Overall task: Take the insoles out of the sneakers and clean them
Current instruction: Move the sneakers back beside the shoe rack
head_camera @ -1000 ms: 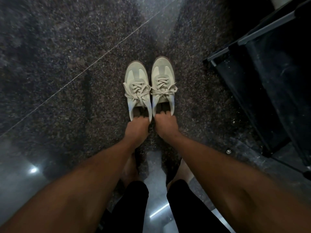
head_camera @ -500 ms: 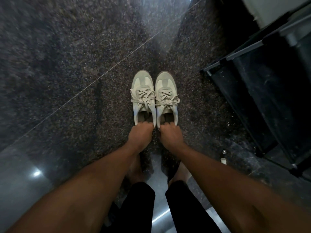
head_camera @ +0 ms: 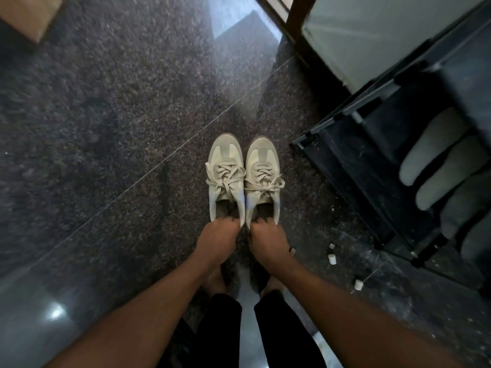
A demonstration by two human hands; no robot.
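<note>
Two pale beige suede lace-up sneakers sit side by side and touching, down at the dark speckled polished stone floor (head_camera: 106,128), directly ahead of the hands. The left hand (head_camera: 218,240) grips the heel rim of the left sneaker (head_camera: 225,176), its fingers curled over into the opening. The right hand (head_camera: 268,241) grips the right sneaker (head_camera: 263,179) the same way. Both shoes run lengthwise away from the person, toes forward, heels nearest, laces tied. The insoles are hidden in the dark openings, and any branding is unreadable. A black metal shoe rack (head_camera: 358,168) stands to the right.
</note>
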